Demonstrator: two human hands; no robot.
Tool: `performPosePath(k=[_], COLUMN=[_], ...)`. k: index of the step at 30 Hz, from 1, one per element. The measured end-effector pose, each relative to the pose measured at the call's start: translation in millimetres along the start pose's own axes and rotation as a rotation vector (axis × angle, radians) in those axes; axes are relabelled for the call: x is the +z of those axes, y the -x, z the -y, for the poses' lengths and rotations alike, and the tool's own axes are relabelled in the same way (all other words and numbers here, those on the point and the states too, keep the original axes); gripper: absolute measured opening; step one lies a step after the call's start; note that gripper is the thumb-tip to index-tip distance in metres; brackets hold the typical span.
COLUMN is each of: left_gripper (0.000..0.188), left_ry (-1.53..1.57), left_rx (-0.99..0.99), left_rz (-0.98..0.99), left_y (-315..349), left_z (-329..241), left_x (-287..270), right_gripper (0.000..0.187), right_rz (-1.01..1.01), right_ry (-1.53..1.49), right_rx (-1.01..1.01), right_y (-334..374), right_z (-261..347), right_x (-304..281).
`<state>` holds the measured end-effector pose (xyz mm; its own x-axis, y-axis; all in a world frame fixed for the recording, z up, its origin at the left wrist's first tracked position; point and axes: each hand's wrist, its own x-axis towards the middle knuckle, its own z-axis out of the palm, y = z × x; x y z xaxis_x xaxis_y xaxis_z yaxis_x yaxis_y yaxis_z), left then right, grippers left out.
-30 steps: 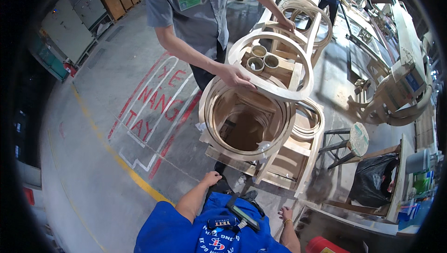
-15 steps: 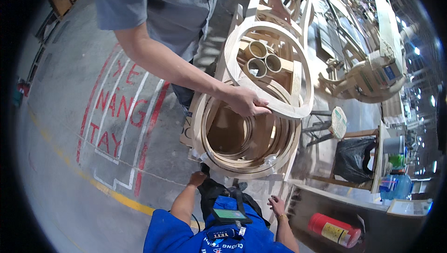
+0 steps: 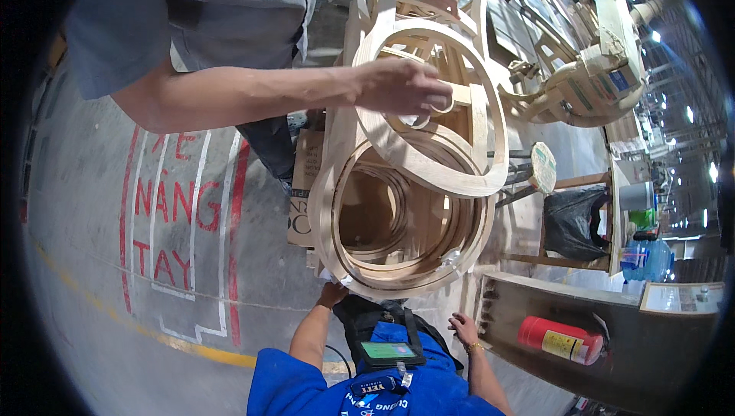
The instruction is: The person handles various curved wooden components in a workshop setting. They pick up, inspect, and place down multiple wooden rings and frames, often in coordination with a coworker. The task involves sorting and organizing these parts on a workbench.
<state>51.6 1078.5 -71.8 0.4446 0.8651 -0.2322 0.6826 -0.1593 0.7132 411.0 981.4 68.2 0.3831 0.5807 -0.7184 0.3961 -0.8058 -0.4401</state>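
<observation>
Pale bent-wood oval frames, a stack of curved chair parts (image 3: 398,224), are filling the centre; the view has moved closer to it than half a second ago, the floor lettering sliding left. The left hand (image 3: 332,293) is touching the stack's lower left rim, fingers curled against it; cannot tell if it is gripping. The right hand (image 3: 464,329) is hanging released just beside the stack's lower right edge. A co-worker's hand (image 3: 404,86) is now lying higher on the top wooden oval ring (image 3: 459,140), the forearm crossing the frame. Right: red fire extinguisher (image 3: 559,341), black bag (image 3: 576,221), round stool (image 3: 543,168).
</observation>
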Motion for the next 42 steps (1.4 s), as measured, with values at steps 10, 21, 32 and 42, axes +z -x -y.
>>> performPosePath(k=[10,21,32,42], left_gripper=[0.051,0.051,0.049,0.046], left_ry=[0.714,0.35,0.111,0.158], left_rx=[-0.164,0.081,0.015,-0.001], left_rz=[-0.133,-0.279,-0.099,-0.068], left_y=[-1.0,-5.1,-8.4,-10.4], left_z=[-2.4,6.9,6.4,3.9], left_x=[-2.0,-18.3,-15.1,-7.9], right_gripper=[0.038,0.036,0.034,0.036], right_rz=[-0.012,-0.027,-0.01,-0.01], right_ry=[-0.007,-0.031,-0.065,-0.067], right_rx=[-0.049,-0.08,-0.042,-0.037], right_y=[-11.0,-18.5,-16.7,-17.4], right_z=[8.3,11.9,-2.1,2.9], right_x=[10.3,20.3,21.4,21.1])
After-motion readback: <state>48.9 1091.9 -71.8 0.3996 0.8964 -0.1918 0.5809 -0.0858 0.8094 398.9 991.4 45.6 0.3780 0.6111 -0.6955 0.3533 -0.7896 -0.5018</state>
